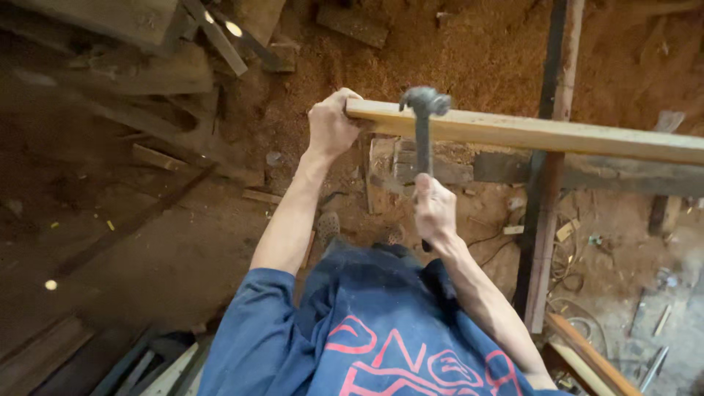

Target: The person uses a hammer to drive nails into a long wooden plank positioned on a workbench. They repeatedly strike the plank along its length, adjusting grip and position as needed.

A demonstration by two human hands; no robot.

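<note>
— Two hands at work, both bare. What has the left hand (pixel 331 125) got?

— It is wrapped over the left end of a pale wooden batten (pixel 528 133), fingers curled round the far edge, thumb side toward the viewer. The batten runs from that hand off to the right edge of the view, held level above the ground.

— And the right hand (pixel 434 209)?

— Closed in a fist round the lower part of a dark metal hammer (pixel 423 117). The handle stands nearly upright, and the claw head sits at the batten's far edge, just right of the left hand. Whether the head touches the wood I cannot tell.

— What lies under them?

— Reddish sawdust (pixel 469 51) covers the ground far beyond the batten. A long upright timber (pixel 546 205), dark on one side, crosses beneath the batten on the right. Grey planks (pixel 132 66) are piled at far left, and short offcuts (pixel 400 165) lie just below the hammer.

— Nearer the viewer?

— A blue shirt (pixel 367 330) with red print fills the near middle. Loose wire (pixel 572 264) and small metal bits are scattered at near right.
</note>
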